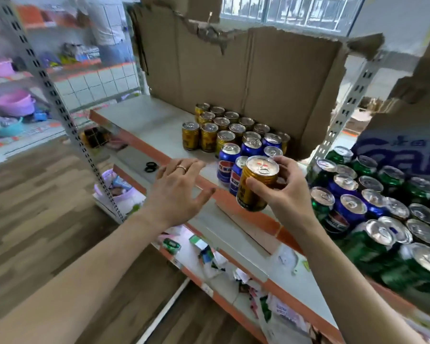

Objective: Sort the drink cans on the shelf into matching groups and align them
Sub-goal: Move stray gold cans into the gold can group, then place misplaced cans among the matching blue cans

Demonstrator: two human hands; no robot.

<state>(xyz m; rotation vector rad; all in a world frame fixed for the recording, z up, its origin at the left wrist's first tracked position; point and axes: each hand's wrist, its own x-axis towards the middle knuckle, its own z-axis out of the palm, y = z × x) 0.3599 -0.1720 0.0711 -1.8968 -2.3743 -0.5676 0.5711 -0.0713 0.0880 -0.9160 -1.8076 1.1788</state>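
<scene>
One gold can (257, 184) is gripped in R hand (287, 194) just at the shelf (147, 120) front edge, axis near upright w/ top tipped right; gold group (219, 127) lies back-left past the blue cans (248, 147), and L hand (179, 189), spread & empty, is nearer it.

The right hand (287, 192) holds a gold can (256, 186) before the shelf (147, 120); the left hand (179, 189) is spread.

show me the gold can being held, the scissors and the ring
gold can (247, 199), head view, on its printed side wall
scissors (150, 167), head view, on the black handle loops
ring (182, 168), head view, on the band
</scene>
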